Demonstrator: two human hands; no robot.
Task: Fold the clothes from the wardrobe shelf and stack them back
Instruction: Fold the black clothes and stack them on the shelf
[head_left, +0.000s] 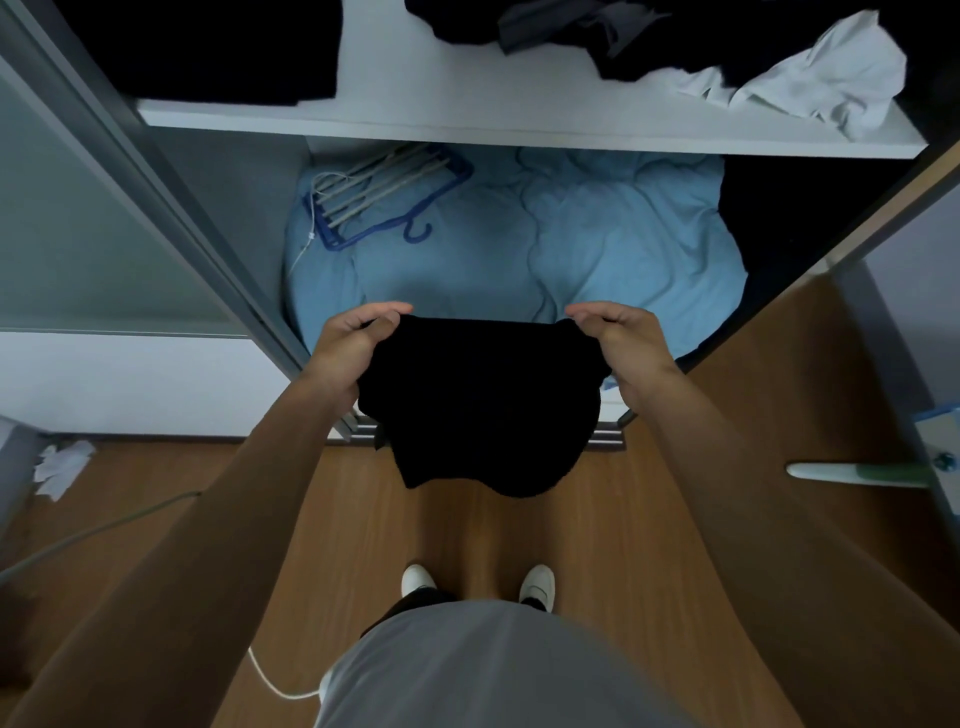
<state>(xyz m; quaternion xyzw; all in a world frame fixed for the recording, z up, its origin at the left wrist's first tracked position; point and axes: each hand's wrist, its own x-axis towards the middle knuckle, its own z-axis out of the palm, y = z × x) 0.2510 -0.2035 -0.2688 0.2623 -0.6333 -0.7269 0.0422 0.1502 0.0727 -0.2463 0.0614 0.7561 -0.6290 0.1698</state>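
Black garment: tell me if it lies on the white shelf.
No, the black garment hangs below the white shelf, pinched at its top edge by the left hand and right hand.

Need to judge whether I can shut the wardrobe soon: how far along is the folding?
Early on. A dark pile at the left end of the shelf may be a folded stack; it is too dark to tell. In hand: the left hand and right hand each pinch a top corner of a black garment, which hangs loose. To do: a crumpled white garment and a dark heap at the shelf's right.
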